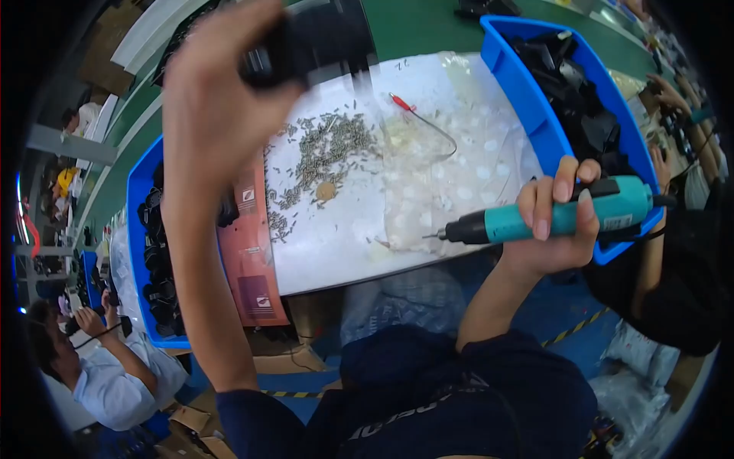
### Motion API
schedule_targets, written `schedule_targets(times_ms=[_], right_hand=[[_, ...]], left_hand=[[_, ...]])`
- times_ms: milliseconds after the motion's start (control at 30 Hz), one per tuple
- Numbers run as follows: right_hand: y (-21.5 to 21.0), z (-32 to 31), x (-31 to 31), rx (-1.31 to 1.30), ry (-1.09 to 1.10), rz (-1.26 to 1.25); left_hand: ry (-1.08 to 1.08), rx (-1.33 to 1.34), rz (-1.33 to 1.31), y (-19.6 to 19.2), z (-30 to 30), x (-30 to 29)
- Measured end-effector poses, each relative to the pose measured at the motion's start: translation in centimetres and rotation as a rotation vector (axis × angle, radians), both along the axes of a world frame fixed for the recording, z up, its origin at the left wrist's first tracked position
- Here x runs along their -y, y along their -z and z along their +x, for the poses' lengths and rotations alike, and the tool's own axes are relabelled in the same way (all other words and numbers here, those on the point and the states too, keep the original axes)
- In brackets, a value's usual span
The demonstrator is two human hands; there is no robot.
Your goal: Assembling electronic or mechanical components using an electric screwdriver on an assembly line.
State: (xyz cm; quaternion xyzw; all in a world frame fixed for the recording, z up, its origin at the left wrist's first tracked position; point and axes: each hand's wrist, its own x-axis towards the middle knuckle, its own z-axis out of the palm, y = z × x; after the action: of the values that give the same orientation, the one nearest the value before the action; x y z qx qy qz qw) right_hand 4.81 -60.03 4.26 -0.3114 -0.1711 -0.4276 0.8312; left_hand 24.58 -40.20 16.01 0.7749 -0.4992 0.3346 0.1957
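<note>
My right hand (pixel 562 222) is wrapped round a teal and black electric screwdriver (pixel 520 222), whose thin bit points left over the near edge of the work surface. Smeared by motion, my left hand (pixel 218 107) is raised over the far left of the table. Between its thumb and fingers is a black plastic part (pixel 325 42), also blurred, so its exact shape is hard to make out. Below and to the right of that hand, many small screws (pixel 332 145) lie scattered on the white work surface (pixel 329 252).
A blue bin (pixel 527 103) of black parts stands at the right, another blue bin (pixel 138 252) at the left. A red-handled thin tool (pixel 403 102) lies on the white surface. An orange-red sheet (pixel 252 268) borders its left side. Co-workers sit on both sides.
</note>
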Motion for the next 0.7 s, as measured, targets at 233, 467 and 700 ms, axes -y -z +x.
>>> schedule_targets(times_ms=[233,467,700], right_hand=[[0.7,-1.5,-0.1,-0.141,-0.013,-0.054],[1.8,-2.1,0.9,-0.284,0.089,-0.173],[1.2,0.4,1.7,-0.507,0.244,-0.279]], left_hand=[[-0.486,-0.25,-0.102,6.5,19.2,2.6],[-0.916,-0.653,0.756,11.9,29.1,-0.5],[-0.022,-0.784,0.312,9.3,22.9,22.1]])
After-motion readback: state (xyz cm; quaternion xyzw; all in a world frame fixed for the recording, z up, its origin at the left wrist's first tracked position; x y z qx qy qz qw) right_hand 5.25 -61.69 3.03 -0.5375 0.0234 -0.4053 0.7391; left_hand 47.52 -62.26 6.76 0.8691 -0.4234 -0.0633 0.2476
